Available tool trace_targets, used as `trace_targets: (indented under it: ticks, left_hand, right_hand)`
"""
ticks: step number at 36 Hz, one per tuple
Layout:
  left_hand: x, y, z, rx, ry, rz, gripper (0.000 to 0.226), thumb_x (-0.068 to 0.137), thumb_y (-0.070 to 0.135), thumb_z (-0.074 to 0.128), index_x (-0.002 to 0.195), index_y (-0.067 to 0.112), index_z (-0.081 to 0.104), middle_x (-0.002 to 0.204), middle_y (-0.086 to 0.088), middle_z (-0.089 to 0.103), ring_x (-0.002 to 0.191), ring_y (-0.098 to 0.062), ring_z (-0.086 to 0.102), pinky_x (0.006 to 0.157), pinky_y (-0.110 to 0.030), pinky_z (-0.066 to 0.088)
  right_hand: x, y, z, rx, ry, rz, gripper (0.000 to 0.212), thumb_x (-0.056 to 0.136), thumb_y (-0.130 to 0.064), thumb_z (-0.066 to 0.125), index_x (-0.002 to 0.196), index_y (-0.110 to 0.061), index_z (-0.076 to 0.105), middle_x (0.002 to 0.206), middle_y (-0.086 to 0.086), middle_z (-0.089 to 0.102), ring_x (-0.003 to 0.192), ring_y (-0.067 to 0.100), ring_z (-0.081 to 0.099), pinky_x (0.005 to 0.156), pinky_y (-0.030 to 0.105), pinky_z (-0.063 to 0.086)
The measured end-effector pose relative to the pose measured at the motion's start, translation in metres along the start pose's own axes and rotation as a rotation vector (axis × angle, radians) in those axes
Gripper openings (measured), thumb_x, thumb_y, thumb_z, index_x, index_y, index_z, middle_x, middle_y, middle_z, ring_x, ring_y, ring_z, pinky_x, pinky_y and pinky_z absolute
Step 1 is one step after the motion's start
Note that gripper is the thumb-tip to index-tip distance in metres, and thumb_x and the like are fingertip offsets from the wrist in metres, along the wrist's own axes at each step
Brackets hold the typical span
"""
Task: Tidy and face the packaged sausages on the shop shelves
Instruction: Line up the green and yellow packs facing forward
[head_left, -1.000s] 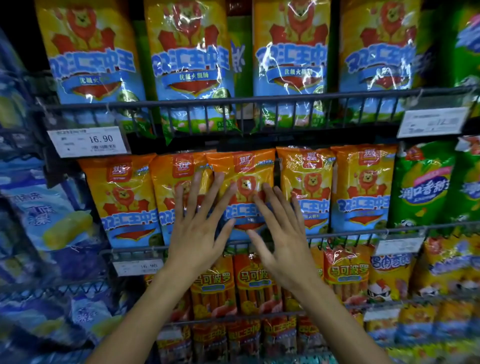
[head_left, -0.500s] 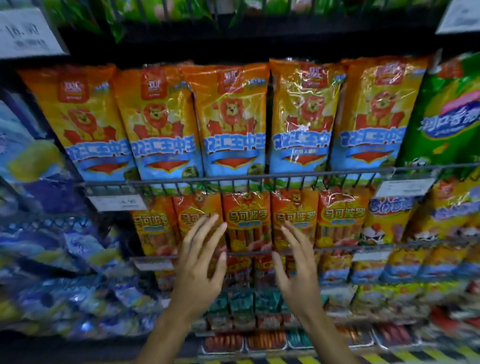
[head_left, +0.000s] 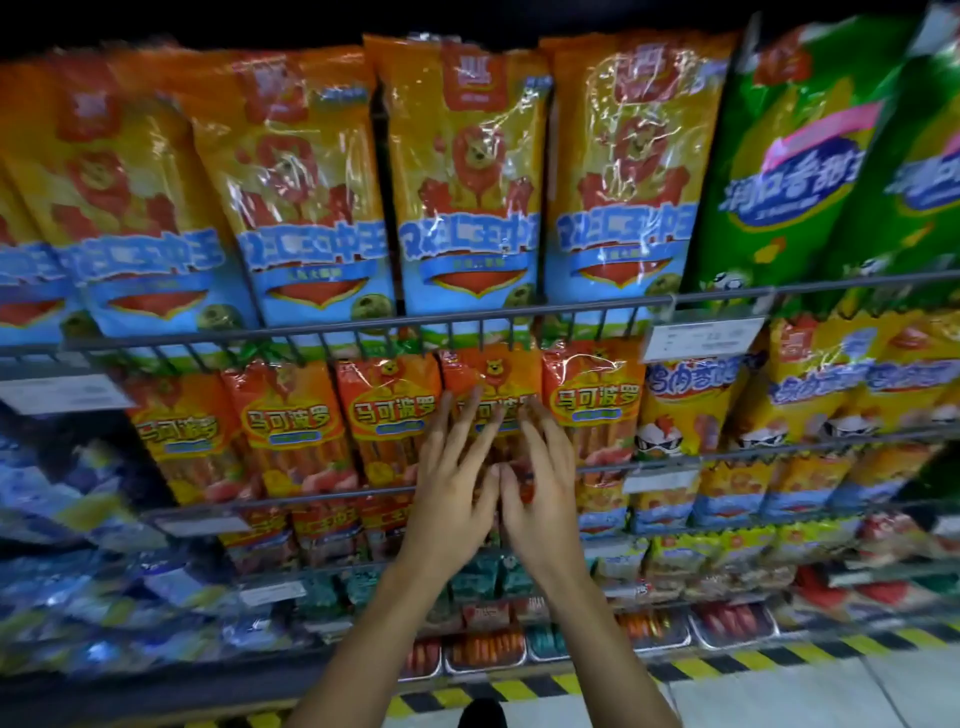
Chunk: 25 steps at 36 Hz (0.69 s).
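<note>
Your left hand (head_left: 451, 480) and right hand (head_left: 543, 486) both lie flat on the front of one orange sausage pack (head_left: 491, 387), the fourth from the left in a row of orange packs on the middle wire shelf (head_left: 322, 496). Your fingers are straight and spread, so neither grip closes round anything; the fingertips reach the yellow label and the thumbs nearly meet over the pack's lower half. Just left of it stands a matching pack (head_left: 392, 415), and just right another (head_left: 595, 400), all upright behind the shelf's front rail. On the shelf above, tall yellow and blue lion packs (head_left: 467, 197) stand side by side, with green bags (head_left: 795, 171) to their right. A blurred price tag (head_left: 701, 338) hangs on the upper rail (head_left: 363, 327).
</note>
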<state>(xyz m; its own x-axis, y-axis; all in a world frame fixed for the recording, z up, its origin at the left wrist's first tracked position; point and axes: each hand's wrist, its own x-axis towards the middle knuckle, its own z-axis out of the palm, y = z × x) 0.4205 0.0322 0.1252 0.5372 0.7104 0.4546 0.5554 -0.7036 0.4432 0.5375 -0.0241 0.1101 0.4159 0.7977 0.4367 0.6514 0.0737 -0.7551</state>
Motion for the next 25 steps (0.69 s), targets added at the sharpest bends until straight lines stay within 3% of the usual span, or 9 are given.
trace_targets:
  ticks: [2,6,11,21,25]
  left_hand:
    - [0.003,0.003,0.008,0.058,0.02,0.013,0.062,0.106,0.028,0.054,0.161,0.031,0.027,0.173,0.006,0.004,0.159,-0.028,-0.006,0.126,-0.06,0.013]
    - [0.013,0.014,0.023,0.143,0.048,-0.008,0.062,0.106,0.034,0.053,0.161,0.033,0.027,0.173,-0.001,0.001,0.158,-0.039,-0.01,0.122,-0.07,0.008]
    - [0.021,0.02,0.037,0.227,0.085,-0.047,0.072,0.101,0.033,0.063,0.162,0.033,0.025,0.173,-0.006,0.001,0.156,-0.045,-0.008,0.119,-0.075,0.007]
    - [0.025,0.021,0.036,0.228,0.157,0.015,0.07,0.097,0.024,0.068,0.159,0.027,0.036,0.172,-0.006,0.013,0.158,-0.042,-0.003,0.121,-0.07,0.011]
    - [0.03,0.029,0.036,0.222,0.157,0.02,0.07,0.098,0.025,0.066,0.16,0.024,0.033,0.172,-0.004,0.012,0.158,-0.042,-0.004,0.124,-0.065,0.012]
  right_hand:
    - [0.002,0.009,-0.008,-0.019,0.065,0.003,0.053,0.103,-0.021,0.059,0.154,-0.018,0.042,0.166,-0.005,0.025,0.156,0.017,0.018,0.126,0.027,0.012]
    - [0.011,0.034,-0.027,-0.13,0.178,0.047,0.059,0.1,-0.032,0.059,0.155,-0.022,0.04,0.17,-0.001,0.016,0.159,0.025,0.002,0.127,0.043,0.007]
    - [0.022,0.055,-0.046,-0.233,0.09,-0.053,0.067,0.103,-0.035,0.061,0.161,-0.026,0.028,0.173,0.002,0.005,0.159,0.031,-0.008,0.126,0.058,0.011]
    - [0.027,0.051,-0.057,-0.204,0.111,-0.076,0.065,0.102,-0.033,0.062,0.159,-0.025,0.033,0.172,0.0,0.009,0.159,0.027,-0.003,0.126,0.058,0.016]
    - [0.035,0.041,-0.055,-0.223,0.058,-0.225,0.061,0.102,-0.025,0.061,0.158,-0.022,0.037,0.171,-0.001,0.014,0.159,0.026,0.002,0.126,0.056,0.017]
